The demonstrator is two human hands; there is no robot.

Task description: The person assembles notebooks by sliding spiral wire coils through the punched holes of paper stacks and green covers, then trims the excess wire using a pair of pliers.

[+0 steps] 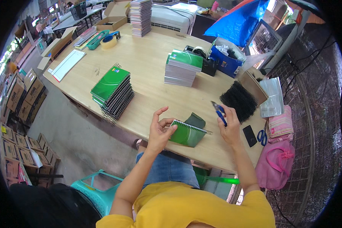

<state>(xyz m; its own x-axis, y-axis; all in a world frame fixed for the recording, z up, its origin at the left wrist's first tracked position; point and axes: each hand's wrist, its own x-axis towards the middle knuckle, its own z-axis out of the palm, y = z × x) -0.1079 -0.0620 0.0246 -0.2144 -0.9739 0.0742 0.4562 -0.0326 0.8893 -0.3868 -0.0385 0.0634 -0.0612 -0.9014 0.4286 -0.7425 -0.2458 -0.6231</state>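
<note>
My left hand [158,131] pinches the near corner of a green spiral notebook [187,133], thumb on its cover, the other fingers spread loosely above. The notebook lies on the worktop [148,64] close to its near edge, its wire spine along the far side. Just right of the notebook, my right hand [228,127] is curled tight around blue-handled pliers [218,111]. Right of that hand lie a black phone [249,135] and blue scissors [262,137]. Beyond the notebook to the right sits a heap of black wire coils [239,100]; to the left, a leaning stack of bound green notebooks [113,93]; farther off, another stack [183,68].
</note>
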